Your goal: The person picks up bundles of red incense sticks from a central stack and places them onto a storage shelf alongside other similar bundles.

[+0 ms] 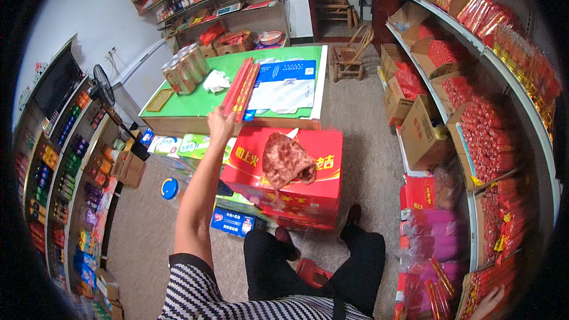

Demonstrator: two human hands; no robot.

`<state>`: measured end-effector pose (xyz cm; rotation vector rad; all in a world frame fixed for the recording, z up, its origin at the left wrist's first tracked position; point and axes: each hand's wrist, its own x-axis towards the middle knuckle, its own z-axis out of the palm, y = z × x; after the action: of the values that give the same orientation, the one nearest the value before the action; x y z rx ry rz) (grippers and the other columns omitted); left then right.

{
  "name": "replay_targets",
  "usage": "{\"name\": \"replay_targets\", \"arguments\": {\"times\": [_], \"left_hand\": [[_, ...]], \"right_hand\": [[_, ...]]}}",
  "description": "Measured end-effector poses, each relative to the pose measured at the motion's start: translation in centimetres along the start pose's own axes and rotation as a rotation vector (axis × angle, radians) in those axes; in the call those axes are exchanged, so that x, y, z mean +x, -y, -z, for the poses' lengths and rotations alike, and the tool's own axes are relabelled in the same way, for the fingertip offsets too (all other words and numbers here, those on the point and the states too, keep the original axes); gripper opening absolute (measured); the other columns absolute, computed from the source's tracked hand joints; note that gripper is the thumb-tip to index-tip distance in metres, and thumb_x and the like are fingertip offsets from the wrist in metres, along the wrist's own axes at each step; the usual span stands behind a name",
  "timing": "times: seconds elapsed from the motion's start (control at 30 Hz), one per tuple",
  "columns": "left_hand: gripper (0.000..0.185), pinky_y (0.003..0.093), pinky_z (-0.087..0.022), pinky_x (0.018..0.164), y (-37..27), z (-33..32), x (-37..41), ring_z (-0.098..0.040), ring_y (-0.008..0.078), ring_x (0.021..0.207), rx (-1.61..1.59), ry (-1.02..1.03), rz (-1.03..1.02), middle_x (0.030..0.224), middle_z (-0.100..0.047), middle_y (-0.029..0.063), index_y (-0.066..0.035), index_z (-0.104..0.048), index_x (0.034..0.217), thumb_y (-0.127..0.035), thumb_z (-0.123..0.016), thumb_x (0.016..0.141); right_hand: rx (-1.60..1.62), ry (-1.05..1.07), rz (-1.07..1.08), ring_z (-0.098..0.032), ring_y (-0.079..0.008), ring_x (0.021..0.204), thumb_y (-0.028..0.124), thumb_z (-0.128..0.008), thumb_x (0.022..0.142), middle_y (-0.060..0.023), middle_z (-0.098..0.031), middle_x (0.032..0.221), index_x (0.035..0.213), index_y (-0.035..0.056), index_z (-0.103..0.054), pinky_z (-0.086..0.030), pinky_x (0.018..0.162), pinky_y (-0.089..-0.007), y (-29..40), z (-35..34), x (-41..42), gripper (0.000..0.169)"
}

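Note:
My left hand (222, 122) is stretched forward to the green-topped table (200, 109). Its fingers close around the near end of a long, flat red packet (238, 84). Beside this packet lies another slim one in red and gold (246, 91). At the lower right edge of view, my right hand (488, 303) is blurred, with its fingers extended and somewhat apart. It is at a carton of red and gold packets (482, 291) on the low shelf. Whether the fingers touch the packets cannot be made out.
A red drinks carton (326, 178) with a reddish-brown cloth (286, 160) on it stands before my knees. Wrapped cans (186, 69), crumpled white tissue (216, 81) and a flattened blue-white carton (284, 86) lie on the table. Stocked shelves (435, 6) line the right. A bamboo chair (351, 55) stands behind.

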<state>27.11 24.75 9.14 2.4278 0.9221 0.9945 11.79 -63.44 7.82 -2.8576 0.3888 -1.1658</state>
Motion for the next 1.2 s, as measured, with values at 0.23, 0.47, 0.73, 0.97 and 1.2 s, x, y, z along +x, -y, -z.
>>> {"name": "replay_targets", "arguments": {"times": [0.23,0.47,0.73,0.97,1.2], "left_hand": [[0.066,0.0463,-0.042,0.088,5.3,-1.3,4.5,-0.052,0.0413,0.100,0.110,0.011,0.272,0.106,-0.055,0.0284,0.007,-0.054,0.104,-0.049,-0.066,0.071],[0.050,0.0450,-0.047,0.074,1.6,-1.9,4.6,-0.061,0.0385,0.083,0.126,0.147,0.120,0.083,-0.063,0.0250,0.007,-0.062,0.078,-0.041,-0.071,0.066],[0.028,0.0279,-0.031,0.037,0.1,7.1,2.0,-0.041,0.0113,0.038,-0.755,0.284,0.429,0.048,-0.044,0.0025,-0.005,-0.054,0.062,-0.026,-0.065,0.078],[0.039,0.0261,-0.041,0.046,-1.1,16.6,-16.4,-0.051,0.0128,0.054,-1.387,0.530,0.623,0.066,-0.054,0.0016,-0.008,-0.058,0.106,-0.034,-0.062,0.077],[0.040,0.0241,-0.034,0.047,1.6,17.1,-33.0,-0.037,0.0110,0.054,-2.202,0.681,1.086,0.065,-0.040,0.0017,-0.007,-0.051,0.111,-0.035,-0.054,0.082]], "right_hand": [[0.278,0.424,0.405,-0.053,-0.0367,0.091,0.016,-0.049,0.090,-0.0208,-0.056,0.102,0.102,-0.0045,-0.057,-0.042,0.084,-0.0441,12.3,-2.8,-0.9,0.025],[0.511,0.676,0.354,-0.051,-0.0362,0.095,0.011,-0.048,0.088,-0.0215,-0.054,0.101,0.103,-0.0043,-0.056,-0.042,0.086,-0.0404,17.4,-5.0,-2.0,0.023],[1.024,0.506,0.720,-0.055,-0.0353,0.084,0.014,-0.063,0.079,-0.0193,-0.055,0.089,0.100,-0.0017,-0.058,-0.046,0.074,-0.0384,33.5,-8.9,1.4,0.026],[0.995,0.472,1.263,-0.034,-0.0417,0.119,0.034,-0.066,0.076,-0.0191,-0.033,0.132,0.126,0.0126,-0.047,-0.032,0.096,-0.0504,54.8,-8.3,0.7,0.057],[0.870,0.393,1.247,-0.048,-0.0300,0.101,0.025,-0.068,0.067,-0.0097,-0.054,0.108,0.096,0.0126,-0.061,-0.039,0.075,-0.0433,64.3,-10.3,-4.5,0.032]]}}
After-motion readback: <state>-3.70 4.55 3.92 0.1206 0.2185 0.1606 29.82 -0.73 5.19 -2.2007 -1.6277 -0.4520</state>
